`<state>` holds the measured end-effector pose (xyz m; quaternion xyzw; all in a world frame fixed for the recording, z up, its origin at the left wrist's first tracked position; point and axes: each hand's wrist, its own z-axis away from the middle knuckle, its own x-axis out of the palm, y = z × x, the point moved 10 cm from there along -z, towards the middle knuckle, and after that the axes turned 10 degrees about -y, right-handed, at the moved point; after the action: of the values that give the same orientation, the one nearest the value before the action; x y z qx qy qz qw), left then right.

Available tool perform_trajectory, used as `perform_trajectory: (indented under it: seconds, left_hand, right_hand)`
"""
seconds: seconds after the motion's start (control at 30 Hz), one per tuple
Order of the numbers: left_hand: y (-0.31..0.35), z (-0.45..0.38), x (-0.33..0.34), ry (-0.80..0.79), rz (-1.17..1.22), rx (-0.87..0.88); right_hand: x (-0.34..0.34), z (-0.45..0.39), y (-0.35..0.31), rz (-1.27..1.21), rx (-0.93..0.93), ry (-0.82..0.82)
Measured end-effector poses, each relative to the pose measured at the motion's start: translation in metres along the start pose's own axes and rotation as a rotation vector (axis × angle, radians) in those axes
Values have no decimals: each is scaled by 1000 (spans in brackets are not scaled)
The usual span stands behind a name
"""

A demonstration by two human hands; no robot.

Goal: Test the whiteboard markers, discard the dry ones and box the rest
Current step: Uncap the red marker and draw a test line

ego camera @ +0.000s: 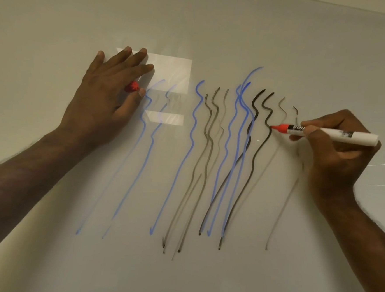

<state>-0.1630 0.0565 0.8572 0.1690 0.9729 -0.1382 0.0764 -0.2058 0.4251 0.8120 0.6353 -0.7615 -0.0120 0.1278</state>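
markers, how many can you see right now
1. A red-tipped whiteboard marker is in the right hand, its tip on the whiteboard. The left hand holds only its red cap. Others may be outside the view.

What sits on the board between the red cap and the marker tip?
Head view: only wavy blue, grey and black test lines on whiteboard between red cap and marker tip.
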Motion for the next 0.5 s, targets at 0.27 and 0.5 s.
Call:
perform_trajectory:
  seconds: [0.27, 0.5]
  left_hand:
    - [1, 1, 0, 3, -8, 1]
    - [0, 1, 1, 0, -6, -1]
  right_hand:
    - [11, 48, -9, -204, 54, -86]
    - [41, 92, -18, -204, 86, -293]
